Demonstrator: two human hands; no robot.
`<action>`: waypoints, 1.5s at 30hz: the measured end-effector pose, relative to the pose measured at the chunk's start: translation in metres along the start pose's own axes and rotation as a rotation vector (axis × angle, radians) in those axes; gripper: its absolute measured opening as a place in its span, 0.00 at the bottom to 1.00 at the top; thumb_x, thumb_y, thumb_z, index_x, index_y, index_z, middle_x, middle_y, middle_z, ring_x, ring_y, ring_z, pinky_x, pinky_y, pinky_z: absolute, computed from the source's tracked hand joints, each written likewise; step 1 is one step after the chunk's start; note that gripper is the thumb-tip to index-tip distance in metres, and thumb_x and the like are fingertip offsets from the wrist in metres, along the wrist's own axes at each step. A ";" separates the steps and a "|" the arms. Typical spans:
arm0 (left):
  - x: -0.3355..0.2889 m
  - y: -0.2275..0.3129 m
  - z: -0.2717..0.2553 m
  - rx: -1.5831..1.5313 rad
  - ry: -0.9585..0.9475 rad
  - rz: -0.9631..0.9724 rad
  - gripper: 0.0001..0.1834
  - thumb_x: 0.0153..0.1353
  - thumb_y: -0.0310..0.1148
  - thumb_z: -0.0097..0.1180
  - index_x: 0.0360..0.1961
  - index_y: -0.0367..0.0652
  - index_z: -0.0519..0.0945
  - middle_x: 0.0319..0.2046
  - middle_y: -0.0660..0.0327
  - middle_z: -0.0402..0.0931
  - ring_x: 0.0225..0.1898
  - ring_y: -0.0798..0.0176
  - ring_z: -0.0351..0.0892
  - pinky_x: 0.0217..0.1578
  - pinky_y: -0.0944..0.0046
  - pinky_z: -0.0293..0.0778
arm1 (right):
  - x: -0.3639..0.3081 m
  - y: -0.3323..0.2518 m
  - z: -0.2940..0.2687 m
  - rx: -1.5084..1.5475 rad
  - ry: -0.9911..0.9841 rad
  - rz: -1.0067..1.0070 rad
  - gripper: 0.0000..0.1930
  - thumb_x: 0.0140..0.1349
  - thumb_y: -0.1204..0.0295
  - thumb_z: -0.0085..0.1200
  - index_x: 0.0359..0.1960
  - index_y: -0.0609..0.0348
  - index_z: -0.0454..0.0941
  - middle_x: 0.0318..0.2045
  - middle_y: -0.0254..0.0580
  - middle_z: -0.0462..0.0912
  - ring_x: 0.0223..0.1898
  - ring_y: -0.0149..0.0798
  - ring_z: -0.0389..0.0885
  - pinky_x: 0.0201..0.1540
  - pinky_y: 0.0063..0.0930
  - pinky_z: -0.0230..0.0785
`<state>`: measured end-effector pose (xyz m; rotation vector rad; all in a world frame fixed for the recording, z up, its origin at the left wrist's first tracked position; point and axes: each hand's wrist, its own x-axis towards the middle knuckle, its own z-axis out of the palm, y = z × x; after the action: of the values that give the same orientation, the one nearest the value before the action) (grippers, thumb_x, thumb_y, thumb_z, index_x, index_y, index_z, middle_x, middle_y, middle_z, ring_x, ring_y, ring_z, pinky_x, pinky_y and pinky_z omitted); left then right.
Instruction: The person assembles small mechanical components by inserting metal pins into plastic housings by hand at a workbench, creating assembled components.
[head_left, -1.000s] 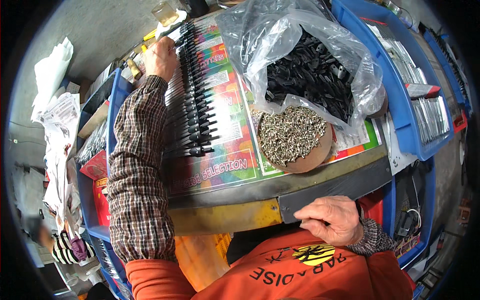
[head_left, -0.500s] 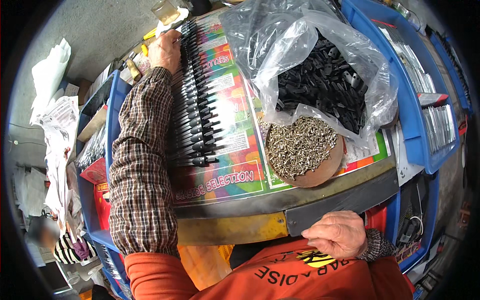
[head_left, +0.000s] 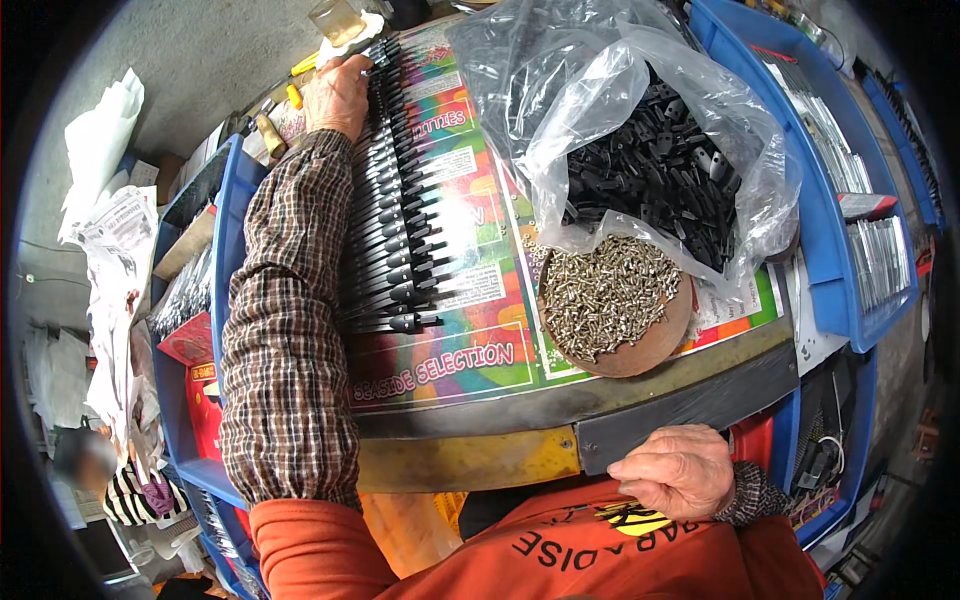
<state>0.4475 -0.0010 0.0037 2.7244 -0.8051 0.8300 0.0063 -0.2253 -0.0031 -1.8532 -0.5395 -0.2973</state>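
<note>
My left hand (head_left: 337,97) reaches to the far end of a long row of slim pieces (head_left: 398,270), each with a thin shaft and a black middle part. Its fingers are bent inward against the last pieces, and their tips are hidden. The pieces lie side by side on a colourful printed sheet (head_left: 440,372). Close to my body, just off the table's front edge, my right hand (head_left: 678,470) is loosely closed, thumb against the curled fingers. Whatever may be inside it is hidden.
A round brown dish (head_left: 640,358) holds many small metal pins. Behind it, a clear plastic bag (head_left: 590,90) lies open around black flat parts (head_left: 650,150). Blue bins (head_left: 840,270) stand at the right, another blue bin (head_left: 232,190) at the left. A glass (head_left: 335,20) is at the back.
My left hand has shifted slightly right and away from me along the row's far end. The right hand has hardly moved. The whole view has shifted a little.
</note>
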 end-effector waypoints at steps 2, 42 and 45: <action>-0.001 -0.001 0.001 0.007 -0.001 0.018 0.11 0.57 0.30 0.55 0.42 0.49 0.82 0.42 0.54 0.79 0.45 0.48 0.78 0.47 0.54 0.73 | 0.000 0.000 0.000 -0.005 -0.002 0.002 0.15 0.51 0.77 0.64 0.41 0.64 0.78 0.28 0.41 0.82 0.21 0.37 0.78 0.21 0.28 0.70; -0.264 -0.091 -0.251 0.121 -0.306 -0.379 0.03 0.52 0.31 0.59 0.25 0.45 0.82 0.25 0.54 0.81 0.31 0.52 0.83 0.33 0.58 0.77 | -0.005 -0.005 0.031 -0.089 0.260 0.183 0.06 0.60 0.79 0.56 0.37 0.68 0.79 0.29 0.36 0.78 0.27 0.26 0.76 0.28 0.16 0.65; -0.276 -0.098 -0.246 0.151 -0.439 -0.451 0.06 0.46 0.30 0.63 0.26 0.41 0.82 0.25 0.53 0.81 0.31 0.54 0.83 0.35 0.59 0.77 | -0.006 -0.006 0.031 -0.117 0.256 0.189 0.05 0.61 0.79 0.55 0.38 0.67 0.79 0.29 0.36 0.78 0.27 0.25 0.75 0.29 0.16 0.65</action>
<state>0.1947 0.2822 0.0507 3.0869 -0.1628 0.2073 -0.0034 -0.1961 -0.0109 -1.9264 -0.1734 -0.4385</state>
